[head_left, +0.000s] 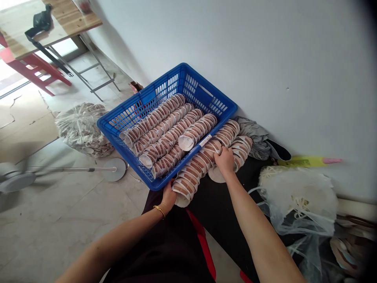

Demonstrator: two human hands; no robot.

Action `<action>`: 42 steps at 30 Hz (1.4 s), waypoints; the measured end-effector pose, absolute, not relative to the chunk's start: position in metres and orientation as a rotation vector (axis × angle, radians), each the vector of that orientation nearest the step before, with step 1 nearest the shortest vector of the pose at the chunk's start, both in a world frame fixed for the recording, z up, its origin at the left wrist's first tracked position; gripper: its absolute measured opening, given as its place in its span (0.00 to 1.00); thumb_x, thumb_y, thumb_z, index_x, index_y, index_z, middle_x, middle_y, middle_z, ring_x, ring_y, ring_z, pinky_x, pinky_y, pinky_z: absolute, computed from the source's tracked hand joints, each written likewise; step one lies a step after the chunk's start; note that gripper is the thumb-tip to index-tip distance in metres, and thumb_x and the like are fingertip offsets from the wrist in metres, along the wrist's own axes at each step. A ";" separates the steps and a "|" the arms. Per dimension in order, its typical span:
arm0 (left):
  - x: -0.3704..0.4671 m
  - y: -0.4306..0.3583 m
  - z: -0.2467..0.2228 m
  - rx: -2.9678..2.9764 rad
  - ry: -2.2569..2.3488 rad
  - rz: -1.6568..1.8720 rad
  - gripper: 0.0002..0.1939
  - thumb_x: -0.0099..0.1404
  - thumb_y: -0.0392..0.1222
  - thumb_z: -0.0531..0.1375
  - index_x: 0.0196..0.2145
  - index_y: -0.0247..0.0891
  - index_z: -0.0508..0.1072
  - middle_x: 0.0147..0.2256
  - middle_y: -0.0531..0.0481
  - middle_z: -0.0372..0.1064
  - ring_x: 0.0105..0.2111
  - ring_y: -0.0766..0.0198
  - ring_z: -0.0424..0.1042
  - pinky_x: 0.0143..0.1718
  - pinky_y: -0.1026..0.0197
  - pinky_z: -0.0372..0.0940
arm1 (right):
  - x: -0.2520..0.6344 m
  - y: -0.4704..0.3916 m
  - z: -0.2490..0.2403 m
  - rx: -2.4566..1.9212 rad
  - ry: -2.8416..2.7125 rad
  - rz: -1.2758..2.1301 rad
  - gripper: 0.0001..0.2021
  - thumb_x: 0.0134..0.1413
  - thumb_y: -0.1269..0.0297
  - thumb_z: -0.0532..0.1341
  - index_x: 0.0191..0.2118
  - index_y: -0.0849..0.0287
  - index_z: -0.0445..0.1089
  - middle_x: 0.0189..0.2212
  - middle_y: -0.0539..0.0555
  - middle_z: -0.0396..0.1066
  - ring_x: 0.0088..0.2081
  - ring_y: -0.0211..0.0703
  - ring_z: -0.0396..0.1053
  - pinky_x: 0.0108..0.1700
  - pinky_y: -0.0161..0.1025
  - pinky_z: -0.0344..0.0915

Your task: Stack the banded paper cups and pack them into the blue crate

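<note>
A long roll of nested brown-and-white curved pieces (193,173) lies along the near side of the blue plastic basket (210,92). My left hand (169,197), with a gold bracelet at the wrist, grips the roll's lower end. Further up, my right hand (225,159) is closed on the same roll, its fingertips partly hidden. Similar rolls (171,135) lie side by side inside the basket, and a shorter one (198,131) rests on top of them. Another roll (243,149) is just right of my right hand, on a black surface.
At right, a clear plastic bag (300,196) holds pale pieces near a yellow packet (303,161). Grey cloth (256,135) bunches against the white wall (279,59). On the left are a stuffed bag (84,127), a fan (17,179), a wooden table (73,17) and a red stool (38,72).
</note>
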State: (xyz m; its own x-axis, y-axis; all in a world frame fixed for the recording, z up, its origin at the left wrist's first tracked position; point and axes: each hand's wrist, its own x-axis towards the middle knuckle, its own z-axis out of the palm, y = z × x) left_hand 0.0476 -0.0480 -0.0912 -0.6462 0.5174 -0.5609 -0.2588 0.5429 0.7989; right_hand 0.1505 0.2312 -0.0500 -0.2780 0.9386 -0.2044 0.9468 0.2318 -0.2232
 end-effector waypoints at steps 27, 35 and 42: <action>0.054 -0.089 -0.102 0.188 1.974 1.176 0.11 0.57 0.42 0.61 0.39 0.41 0.70 0.40 0.45 0.74 0.43 0.53 0.73 0.50 0.58 0.65 | 0.101 0.233 -0.088 2.050 2.159 -0.856 0.23 0.64 0.53 0.59 0.59 0.61 0.64 0.58 0.63 0.65 0.55 0.54 0.67 0.57 0.57 0.64; 0.063 -0.085 -0.105 0.010 1.940 1.192 0.15 0.56 0.49 0.62 0.39 0.42 0.68 0.39 0.45 0.74 0.41 0.53 0.73 0.46 0.57 0.68 | 0.131 0.232 -0.079 1.640 2.441 -1.084 0.29 0.59 0.64 0.55 0.65 0.64 0.57 0.63 0.66 0.61 0.64 0.56 0.58 0.65 0.51 0.55; 0.070 -0.067 -0.102 -0.084 1.889 1.231 0.15 0.56 0.51 0.61 0.38 0.41 0.66 0.37 0.45 0.74 0.39 0.53 0.75 0.41 0.57 0.71 | 0.135 0.223 -0.079 1.398 2.361 -1.170 0.46 0.56 0.52 0.59 0.72 0.69 0.39 0.69 0.76 0.42 0.67 0.66 0.53 0.63 0.57 0.58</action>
